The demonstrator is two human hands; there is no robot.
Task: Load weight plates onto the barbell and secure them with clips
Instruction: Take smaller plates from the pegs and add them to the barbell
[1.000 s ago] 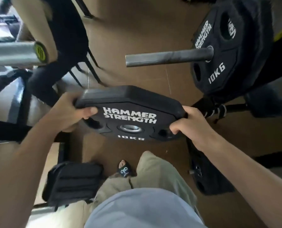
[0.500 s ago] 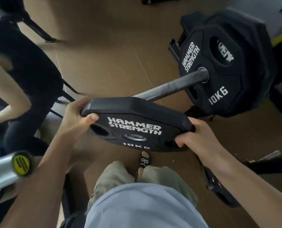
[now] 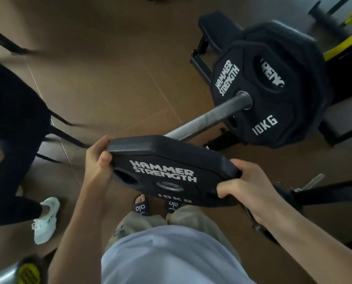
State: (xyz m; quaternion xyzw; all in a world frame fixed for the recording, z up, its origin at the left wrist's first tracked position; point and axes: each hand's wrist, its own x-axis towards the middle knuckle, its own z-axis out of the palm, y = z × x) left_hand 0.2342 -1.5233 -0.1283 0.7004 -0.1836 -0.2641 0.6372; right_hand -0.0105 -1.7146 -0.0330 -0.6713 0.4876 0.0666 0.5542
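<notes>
The loose plate is held nearly flat in front of the bar sleeve, gripped at opposite edges by the left hand and right hand, fingers curled round its rim. Tip it upright, line its centre hole with the sleeve end, then slide it against the loaded plate. No containers show.

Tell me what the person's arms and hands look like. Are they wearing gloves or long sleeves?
No gloves and no long sleeves. The left hand and the right hand are both bare, and so are both forearms as far as the picture shows. I see no watch, rings or wristbands. Lower down there is a light blue shirt.
</notes>
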